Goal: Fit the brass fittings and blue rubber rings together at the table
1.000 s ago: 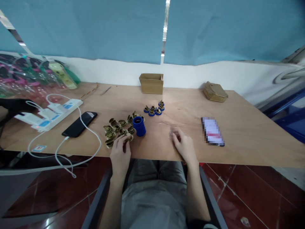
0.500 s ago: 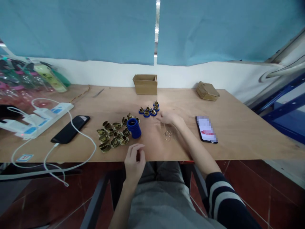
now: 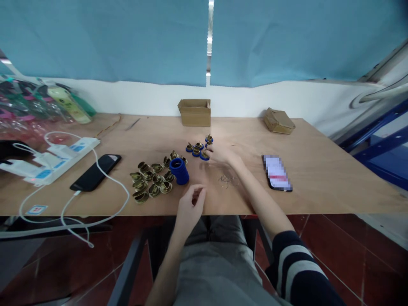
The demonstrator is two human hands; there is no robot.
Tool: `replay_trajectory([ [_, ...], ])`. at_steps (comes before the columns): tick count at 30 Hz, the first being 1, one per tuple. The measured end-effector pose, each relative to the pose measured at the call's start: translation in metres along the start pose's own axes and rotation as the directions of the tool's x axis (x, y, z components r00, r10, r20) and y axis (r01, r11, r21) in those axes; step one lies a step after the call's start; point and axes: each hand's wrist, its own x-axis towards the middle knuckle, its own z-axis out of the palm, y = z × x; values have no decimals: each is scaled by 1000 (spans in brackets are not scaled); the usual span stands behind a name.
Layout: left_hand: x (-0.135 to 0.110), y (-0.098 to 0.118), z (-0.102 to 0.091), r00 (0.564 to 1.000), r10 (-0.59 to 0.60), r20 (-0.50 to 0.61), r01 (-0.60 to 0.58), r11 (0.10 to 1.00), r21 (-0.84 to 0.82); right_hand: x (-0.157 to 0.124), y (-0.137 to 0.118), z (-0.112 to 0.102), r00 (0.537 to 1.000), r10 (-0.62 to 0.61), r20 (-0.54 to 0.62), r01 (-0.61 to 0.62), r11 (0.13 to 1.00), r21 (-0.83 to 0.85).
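- My right hand (image 3: 223,155) is stretched forward over the table, fingers curled down beside the small cluster of blue-and-brass pieces (image 3: 199,148). It touches or nearly touches the nearest one; whether I have one pinched I cannot tell, since the fingertips are too small to read.
- My left hand (image 3: 190,206) hangs at the near edge of the table, fingers loosely curled with thumb and forefinger close together. It may hold something tiny, but nothing shows in it.
- Between my two hands lies a little scatter of thin wire rings (image 3: 227,180), within easy reach of either.
- Just left of my left hand's line stand a stack of blue rings (image 3: 179,170) and, beyond it, a heap of loose brass shells (image 3: 152,178). I judge the parts are sorted by kind so each is quick to pick.
- The wooden table (image 3: 334,178) also bears a phone (image 3: 276,173) to the right of my right hand, another phone (image 3: 95,172) on a white cable far left by a power strip (image 3: 54,160), and two cardboard boxes (image 3: 194,112) at the back.
- A blue curtain (image 3: 127,38) hangs behind; the floor is dark red tile.
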Motion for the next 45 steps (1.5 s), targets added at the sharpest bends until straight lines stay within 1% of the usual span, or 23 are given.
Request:
replay_trajectory([
  [1, 4, 0, 0, 999, -54, -10, 52, 991, -125, -10, -1, -8, 999, -30, 28, 29, 1000, 11],
  [3, 12, 3, 3, 987, -162, -10, 147, 917, -370, -32, -5, -20, 994, -84, 74, 82, 996, 30],
  [4, 14, 6, 4, 978, -208, 6, 186, 862, -471, -45, -8, -24, 991, -121, 52, 119, 992, 37],
  [6, 18, 14, 8, 962, -266, 56, 244, 751, -613, -69, -16, -25, 987, -144, -66, 147, 988, 42],
  [8, 20, 21, 12, 952, -284, 113, 280, 662, -696, -90, -24, -17, 974, -108, -198, 117, 993, 30],
  [10, 21, 26, 16, 947, -283, 153, 298, 597, -745, -107, -30, -2, 945, -43, -325, 56, 998, 30],
  [11, 21, 28, 17, 946, -281, 161, 300, 572, -763, -113, -33, 7, 926, -42, -374, 62, 997, 41],
  [14, 22, 27, 21, 950, -276, 144, 276, 534, -799, -127, -38, 36, 870, -114, -481, 172, 982, 78],
  [17, 19, 21, 21, 955, -274, 111, 250, 546, -800, -141, -40, 62, 804, -158, -573, 271, 955, 117],
  [19, 15, 17, 20, 957, -272, 103, 248, 578, -777, -151, -39, 73, 785, -163, -598, 332, 925, 184],
  [21, 9, 14, 18, 968, -236, 89, 221, 626, -748, -160, -39, 81, 767, -112, -632, 388, 865, 317],
  [24, 0, 13, 14, 995, -85, 59, 103, 712, -695, -169, -38, 86, 731, 61, -680, 411, 756, 510],
  [26, -6, 15, 10, 998, 34, 45, 4, 757, -653, -171, -38, 85, 726, 111, -678, 411, 721, 558],
  [29, -12, 22, 4, 986, 165, 39, -107, 786, -610, -172, -40, 82, 721, 75, -689, 437, 723, 536],
  [31, -14, 27, 0, 975, 217, 58, -139, 788, -600, -172, -43, 82, 689, 75, -721, 453, 733, 508],
  [33, -15, 29, -2, 964, 250, 86, -148, 781, -607, -172, -48, 83, 641, 106, -760, 458, 742, 490],
  [36, -17, 28, -3, 954, 277, 113, -146, 762, -631, -171, -54, 86, 564, 157, -811, 461, 755, 467],
  [38, -17, 26, -1, 952, 283, 115, -146, 751, -644, -170, -56, 88, 526, 172, -833, 457, 769, 447],
  [41, -19, 25, 2, 954, 290, 79, -171, 740, -651, -170, -58, 90, 486, 148, -861, 453, 800, 393],
  [45, -23, 29, 4, 961, 276, 24, -201, 753, -626, -170, -60, 93, 450, 103, -887, 450, 832, 325],
])
